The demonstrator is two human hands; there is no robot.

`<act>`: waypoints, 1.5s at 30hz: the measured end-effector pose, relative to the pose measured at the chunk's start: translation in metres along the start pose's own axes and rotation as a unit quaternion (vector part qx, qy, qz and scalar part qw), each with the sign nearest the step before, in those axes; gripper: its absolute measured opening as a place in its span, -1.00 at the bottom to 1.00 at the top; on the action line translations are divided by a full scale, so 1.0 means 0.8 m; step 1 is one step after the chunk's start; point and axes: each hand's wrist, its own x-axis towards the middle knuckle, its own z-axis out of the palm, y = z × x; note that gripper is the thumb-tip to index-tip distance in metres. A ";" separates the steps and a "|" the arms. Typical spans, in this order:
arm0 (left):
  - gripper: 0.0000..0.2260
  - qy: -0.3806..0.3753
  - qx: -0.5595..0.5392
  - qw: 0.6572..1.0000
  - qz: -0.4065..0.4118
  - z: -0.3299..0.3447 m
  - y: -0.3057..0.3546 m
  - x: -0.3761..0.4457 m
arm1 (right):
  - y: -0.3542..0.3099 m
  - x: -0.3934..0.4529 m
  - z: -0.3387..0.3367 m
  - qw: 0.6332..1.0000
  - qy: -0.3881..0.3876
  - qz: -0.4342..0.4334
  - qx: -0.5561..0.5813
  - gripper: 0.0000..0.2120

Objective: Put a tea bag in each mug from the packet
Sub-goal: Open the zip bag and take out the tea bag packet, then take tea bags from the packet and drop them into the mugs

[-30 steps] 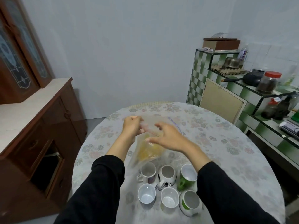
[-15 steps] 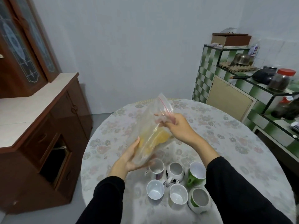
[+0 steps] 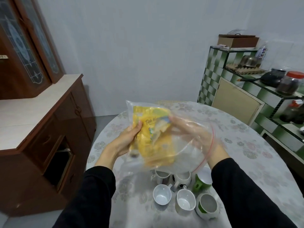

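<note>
while the left hand (image 3: 125, 139) grips the clear zip bag (image 3: 164, 137) from outside, fingers curled around its left edge with the thumb on the front, the right hand (image 3: 185, 129) sits inside the bag through its open mouth, seen through the plastic. right fingers are loosely spread and reaching toward the yellow tea packet (image 3: 151, 129) inside; cannot tell whether they have pinched anything yet. bag is held in the air above the table (image 3: 246, 145), tilted, red zip strip on the right by the right wrist. six mugs (image 3: 184, 188) stand in two rows of three directly below the bag: white ones on the left and middle, green-and-white ones on the right. front-row mugs look empty; the back row is partly hidden by the bag. both sleeves are black.
</note>
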 end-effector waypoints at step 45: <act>-0.29 0.083 0.557 0.812 -0.151 -0.121 -0.378 0.052 | 0.264 0.143 0.050 0.914 0.396 0.089 0.028 -0.86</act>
